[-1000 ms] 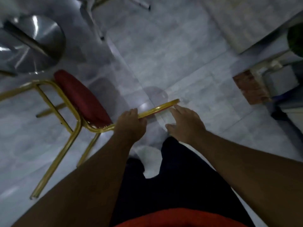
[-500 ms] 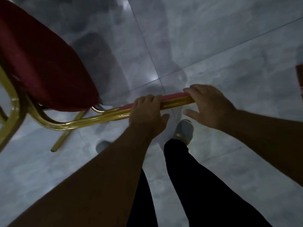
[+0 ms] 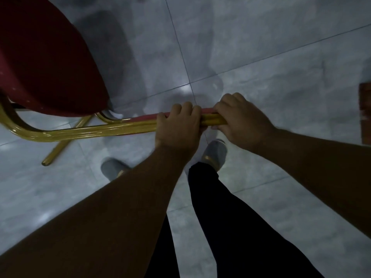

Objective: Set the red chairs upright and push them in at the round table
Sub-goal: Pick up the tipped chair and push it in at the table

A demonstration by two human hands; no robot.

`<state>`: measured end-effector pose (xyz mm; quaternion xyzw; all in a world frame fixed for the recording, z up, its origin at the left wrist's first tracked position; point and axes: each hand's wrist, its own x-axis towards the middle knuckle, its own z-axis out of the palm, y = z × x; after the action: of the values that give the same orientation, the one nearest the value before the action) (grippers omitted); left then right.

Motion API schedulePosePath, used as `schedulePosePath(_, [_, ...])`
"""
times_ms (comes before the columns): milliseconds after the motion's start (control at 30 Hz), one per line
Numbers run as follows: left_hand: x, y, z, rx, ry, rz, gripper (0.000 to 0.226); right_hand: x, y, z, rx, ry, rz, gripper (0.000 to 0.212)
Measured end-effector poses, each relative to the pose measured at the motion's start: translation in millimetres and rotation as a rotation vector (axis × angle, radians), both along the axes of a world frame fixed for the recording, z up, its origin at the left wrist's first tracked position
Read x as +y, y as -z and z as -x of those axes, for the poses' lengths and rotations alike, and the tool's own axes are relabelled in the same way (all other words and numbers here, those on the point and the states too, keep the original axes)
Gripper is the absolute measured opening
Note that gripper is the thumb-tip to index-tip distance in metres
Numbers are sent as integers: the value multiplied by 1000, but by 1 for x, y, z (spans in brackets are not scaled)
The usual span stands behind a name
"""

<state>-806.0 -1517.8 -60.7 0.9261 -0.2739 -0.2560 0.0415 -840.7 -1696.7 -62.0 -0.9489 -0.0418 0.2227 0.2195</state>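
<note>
A red chair with a gold metal frame fills the left of the view; its red padded seat (image 3: 46, 63) is at the upper left and one gold leg (image 3: 60, 147) reaches the floor. The chair's backrest edge (image 3: 90, 131), gold with a strip of red, runs rightward to my hands. My left hand (image 3: 178, 127) is wrapped around that edge. Just to its right, my right hand (image 3: 241, 121) is closed over the end of the same edge. The round table is out of view.
Grey marble floor tiles lie all around. My two feet in grey slippers (image 3: 214, 153) stand right below the backrest. A brown brick-like object (image 3: 365, 113) sits at the right edge.
My right hand, which rested open on the backrest end, has closed around it. The view has tilted down and come closer to the chair, with the table base gone from sight.
</note>
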Motion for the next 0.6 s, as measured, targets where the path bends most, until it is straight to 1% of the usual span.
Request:
schedulePosePath(100, [9, -16, -1, 9, -11, 36, 38, 6, -21, -1, -25, -20, 42, 36])
schedulePosePath(167, [17, -32, -1, -26, -11, 56, 37, 15, -42, -1, -59, -17, 58, 35])
schedulePosePath(267, [40, -72, -1, -91, -42, 142, 36, 33, -91, 1, -141, 5, 72, 33])
schedulePosePath(333, [61, -107, -2, -112, -69, 198, 40, 51, -128, 3, -224, 16, 69, 33])
schedulePosePath(400, [86, -146, -1, -125, -99, 254, 41, 72, -169, 6, -291, 3, 32, 33])
schedulePosePath(467, [115, -184, -1, -141, -134, 324, 39, 92, -207, 12, -323, 27, -52, 36])
schedulePosePath(600, [178, -247, -3, -167, -184, 461, 33, 108, -260, 27, -350, 248, -176, 46])
